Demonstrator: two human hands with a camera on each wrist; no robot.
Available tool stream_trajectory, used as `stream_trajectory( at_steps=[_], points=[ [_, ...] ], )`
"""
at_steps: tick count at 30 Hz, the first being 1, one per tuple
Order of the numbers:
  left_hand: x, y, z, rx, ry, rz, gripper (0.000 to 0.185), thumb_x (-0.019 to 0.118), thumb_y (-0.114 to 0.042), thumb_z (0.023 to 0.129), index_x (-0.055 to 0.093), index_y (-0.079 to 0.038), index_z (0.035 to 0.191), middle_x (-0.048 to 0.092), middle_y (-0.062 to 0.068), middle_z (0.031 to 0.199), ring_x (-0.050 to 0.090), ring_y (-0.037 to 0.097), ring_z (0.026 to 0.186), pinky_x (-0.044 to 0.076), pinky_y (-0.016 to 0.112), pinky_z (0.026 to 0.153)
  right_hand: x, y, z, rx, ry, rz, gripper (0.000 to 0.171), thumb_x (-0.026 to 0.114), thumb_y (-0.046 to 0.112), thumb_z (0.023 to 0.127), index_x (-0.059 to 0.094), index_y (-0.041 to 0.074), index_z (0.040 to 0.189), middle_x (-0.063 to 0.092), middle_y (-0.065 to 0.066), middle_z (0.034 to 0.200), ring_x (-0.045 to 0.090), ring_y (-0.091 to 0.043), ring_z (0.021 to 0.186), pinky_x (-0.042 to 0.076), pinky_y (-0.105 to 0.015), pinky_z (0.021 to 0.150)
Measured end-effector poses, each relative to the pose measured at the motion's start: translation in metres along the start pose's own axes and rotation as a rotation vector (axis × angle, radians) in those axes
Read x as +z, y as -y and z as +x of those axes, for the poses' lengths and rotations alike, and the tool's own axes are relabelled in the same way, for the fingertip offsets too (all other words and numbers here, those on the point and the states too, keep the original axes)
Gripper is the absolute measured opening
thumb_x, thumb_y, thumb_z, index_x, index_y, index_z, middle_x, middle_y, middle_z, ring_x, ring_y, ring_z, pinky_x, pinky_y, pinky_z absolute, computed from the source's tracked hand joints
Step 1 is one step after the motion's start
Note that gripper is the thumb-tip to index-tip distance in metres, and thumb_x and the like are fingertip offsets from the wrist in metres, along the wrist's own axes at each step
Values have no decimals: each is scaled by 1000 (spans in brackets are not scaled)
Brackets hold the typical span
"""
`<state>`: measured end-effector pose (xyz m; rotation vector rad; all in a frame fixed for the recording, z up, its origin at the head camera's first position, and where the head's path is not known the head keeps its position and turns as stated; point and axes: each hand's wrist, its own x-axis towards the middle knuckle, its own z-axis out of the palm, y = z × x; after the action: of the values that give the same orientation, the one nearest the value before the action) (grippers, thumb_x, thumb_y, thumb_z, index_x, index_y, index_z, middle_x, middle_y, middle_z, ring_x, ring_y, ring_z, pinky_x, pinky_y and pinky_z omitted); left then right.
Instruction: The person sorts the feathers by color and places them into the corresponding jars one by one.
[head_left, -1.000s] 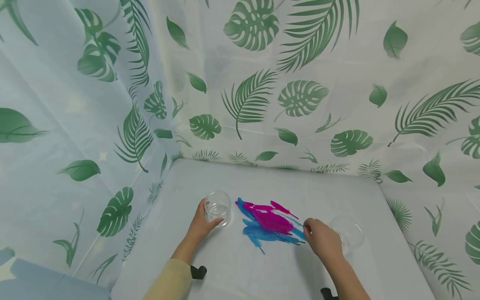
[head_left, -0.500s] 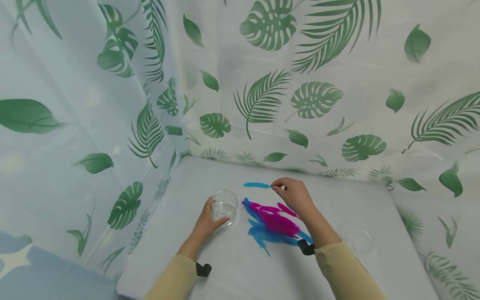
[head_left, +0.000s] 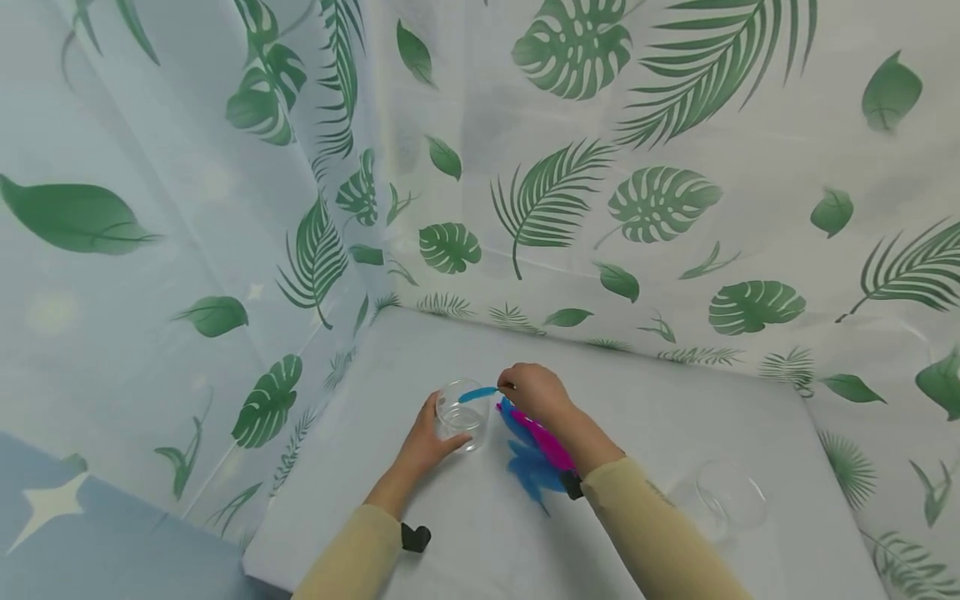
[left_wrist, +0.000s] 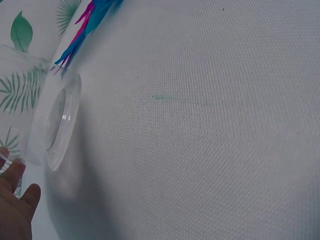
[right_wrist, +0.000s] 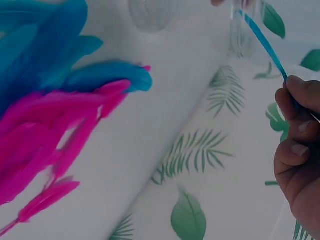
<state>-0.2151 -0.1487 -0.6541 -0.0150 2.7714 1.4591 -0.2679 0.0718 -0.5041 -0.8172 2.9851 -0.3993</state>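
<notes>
Right hand: my right hand [head_left: 532, 390] pinches a blue feather [head_left: 477, 393] by its quill.
Left hand: my left hand [head_left: 426, 440] wraps the clear cup [head_left: 462, 412].
Cup contents: only the feather's tip, over the rim.
Feather axis: roughly level, tip pointing left.
Pile: pink and blue feathers [head_left: 536, 450] just right of the cup.
Second cup [head_left: 731, 496]: far right, looks empty.
Wrist view: shows my fingertips [right_wrist: 296, 102] on the quill.

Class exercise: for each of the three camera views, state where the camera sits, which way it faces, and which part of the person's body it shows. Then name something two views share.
Head: worn on the head, looking forward and down at the table; shows both forearms, left hand gripping the clear cup, right hand pinching the blue feather.
Left wrist: low over the tabletop, facing along it; shows fingertips beside the cup.
Right wrist: faces past curled fingers toward the feather pile.
Shared: head and right wrist both show the blue feather.
</notes>
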Motion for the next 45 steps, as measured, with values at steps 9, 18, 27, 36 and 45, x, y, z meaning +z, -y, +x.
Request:
stream_trajectory(
  at_steps=[9, 18, 27, 36, 45],
  points=[
    [2, 4, 0, 12, 8, 9, 106, 79, -56, 76, 20, -18, 155, 37, 13, 156, 38, 33, 144, 36, 53, 114, 25, 20, 11, -149, 71, -94, 9, 67, 18, 94, 75, 15, 98, 70, 3, 89, 67, -13, 82, 57, -30, 78],
    [2, 2, -2, 17, 13, -2, 102, 80, -47, 79, 19, -20, 155, 38, 13, 155, 40, 34, 142, 36, 54, 114, 50, 31, 19, -105, 120, -152, 9, 68, 23, 93, 77, 21, 96, 72, 6, 86, 56, -8, 68, 55, -30, 67],
    [1, 1, -4, 16, 6, 10, 105, 81, -53, 76, 20, -21, 155, 38, 11, 156, 38, 33, 144, 33, 51, 117, 54, 39, 26, 33, 178, -158, 9, 70, 25, 90, 78, 20, 92, 73, 5, 84, 58, -12, 68, 54, -33, 64],
    [5, -5, -2, -6, -3, 20, 105, 80, -53, 76, 21, -17, 155, 38, 15, 155, 40, 36, 142, 36, 54, 114, -1, -2, -19, 95, -60, -3, 18, 66, 29, 95, 76, 21, 107, 75, 3, 104, 70, -19, 99, 57, -40, 86],
    [7, -4, -4, -46, -7, 30, 107, 82, -53, 74, 21, -18, 155, 37, 14, 156, 38, 36, 143, 35, 54, 115, -9, -98, -135, 449, -83, 101, 27, 65, 22, 95, 70, 7, 117, 71, -16, 117, 65, -38, 108, 54, -54, 89]
  ],
)
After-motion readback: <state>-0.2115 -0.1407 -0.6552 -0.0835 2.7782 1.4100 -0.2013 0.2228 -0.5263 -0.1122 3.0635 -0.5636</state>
